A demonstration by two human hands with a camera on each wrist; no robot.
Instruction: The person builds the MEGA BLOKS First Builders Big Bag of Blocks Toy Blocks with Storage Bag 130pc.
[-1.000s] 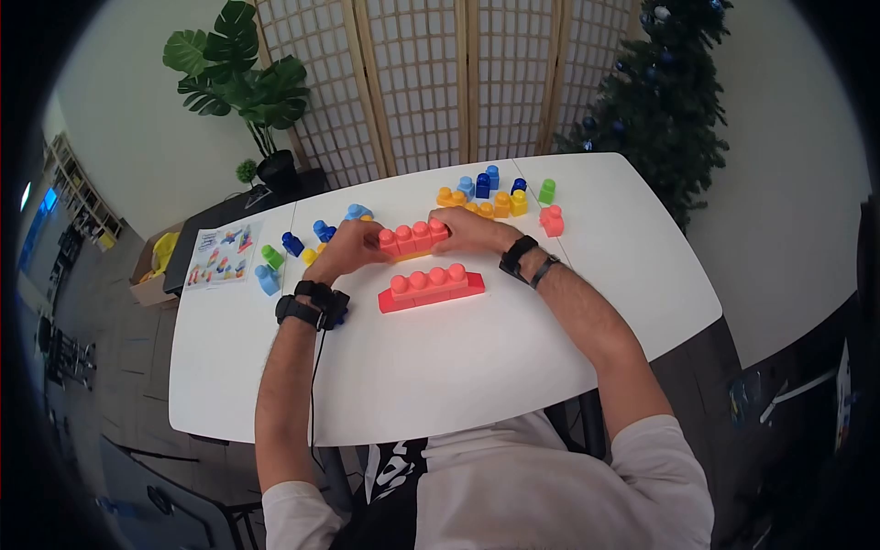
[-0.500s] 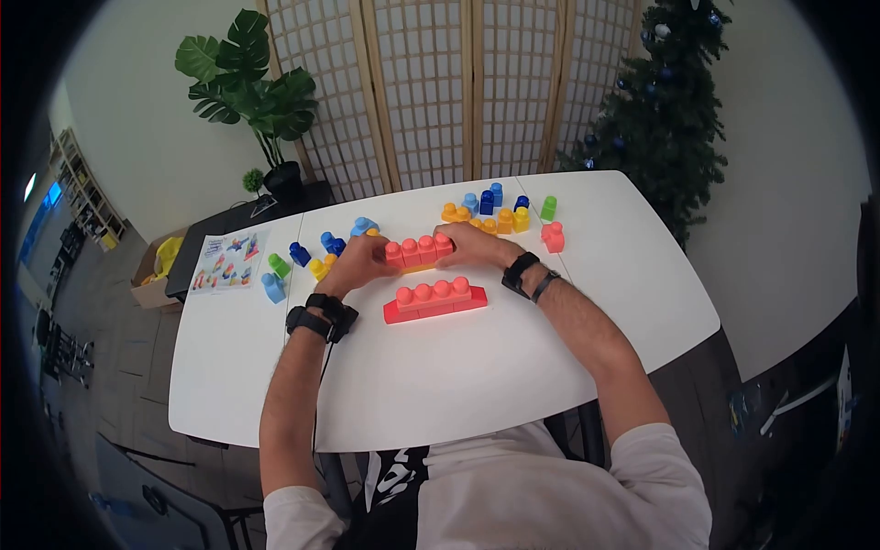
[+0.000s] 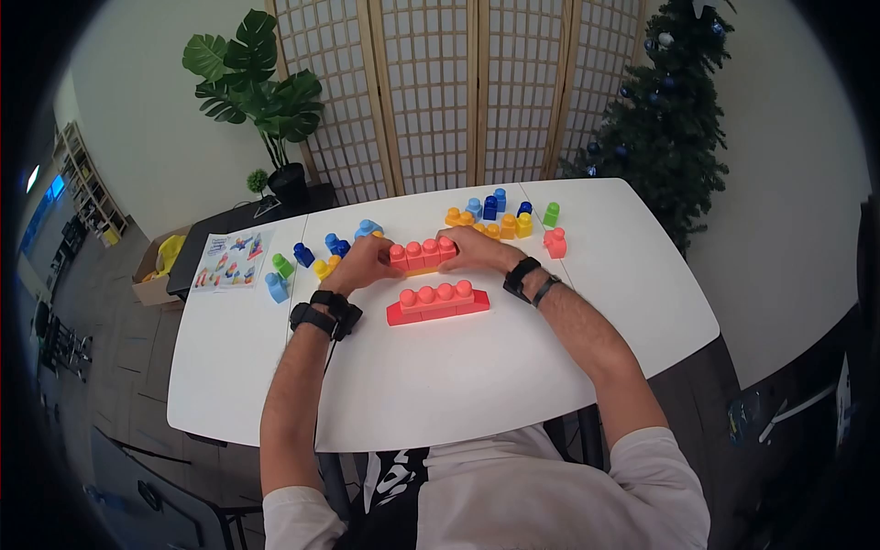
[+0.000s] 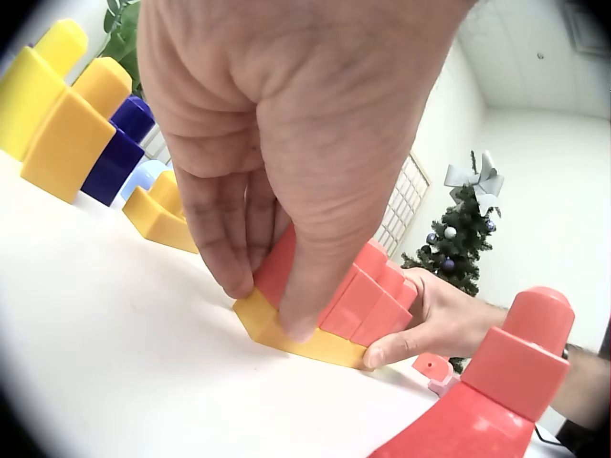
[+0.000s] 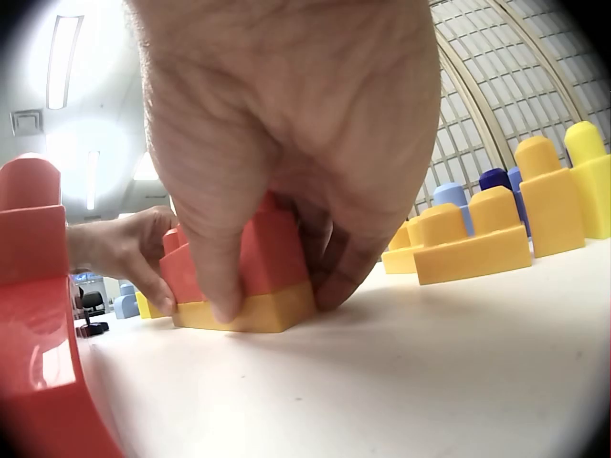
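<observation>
- The left hand (image 3: 367, 263) grasps the left end of a coral brick row (image 3: 422, 256), thumb on the near side, fingers on the far side, spread only to the row's thickness.
- The right hand (image 3: 478, 249) pinches the opposite end in a matching grip, its thumb reaching down to the yellow base (image 4: 334, 347) beneath the row.
- The held row, four knobs along its top, sits mid-table between both hands, nearer the far edge of the white table (image 3: 513, 367) than the near edge.
- A second coral row (image 3: 440, 301), also four-knobbed, stands on a red base (image 3: 396, 315) with sloping ends, just toward the near edge.
- Toward the far edge at right are two light blue blocks (image 3: 500, 199), two dark blue blocks (image 3: 490, 210), four orange or yellow pieces (image 3: 509, 226), one green block (image 3: 552, 215) and one coral block (image 3: 555, 245).
- Toward the left edge are one green block, two light blue blocks and at least two dark blue; the yellow pieces (image 3: 324, 269) by the left wrist cannot be counted.
- One printed sheet (image 3: 226, 262) lies at the far left corner.
</observation>
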